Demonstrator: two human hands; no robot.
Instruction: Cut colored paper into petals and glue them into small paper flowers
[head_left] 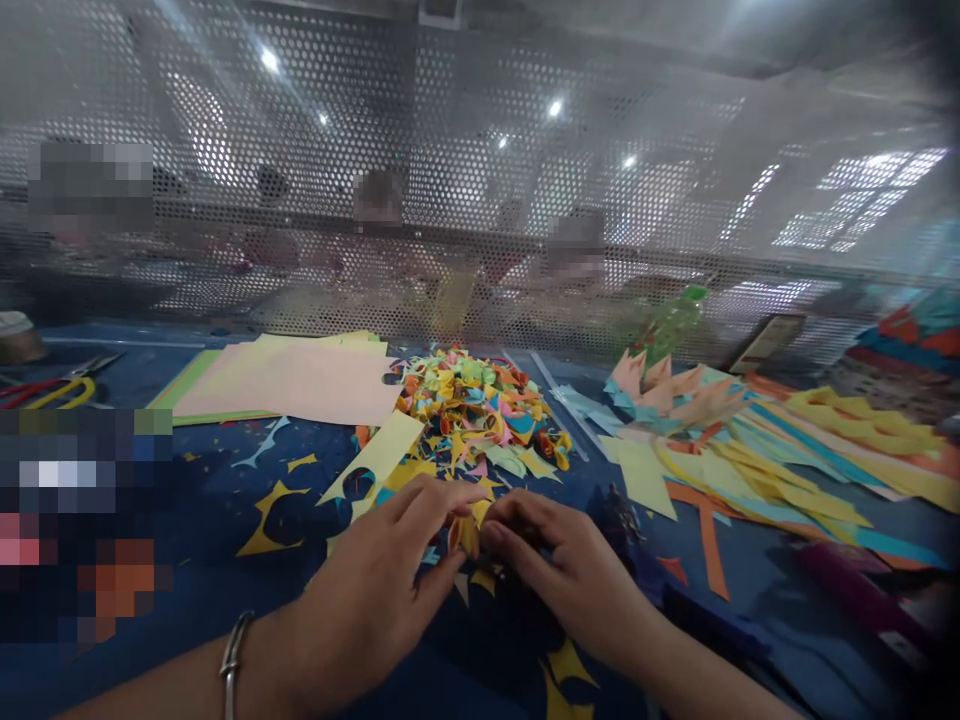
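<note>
Between my two hands is a small folded or curled piece of yellow paper (465, 534). My left hand (390, 575), with a silver bangle on its wrist, closes thumb and fingers around its left side. My right hand (562, 560) is curled, thumb and fingertips pinched at the paper's right edge; its fingers partly hide what they grip. Just beyond the hands rises a heap of small coloured paper pieces (480, 400). A pale yellow paper strip (394, 447) with a round cut-out lies beside my left hand.
Pink sheets (300, 380) are stacked at the back left, near scissors (82, 385). To the right lie paper strips (795, 480), peach pointed paper shapes (667, 390) and a purple object (862, 595). A perforated metal screen (465, 150) stands behind the blue table; people show blurred beyond.
</note>
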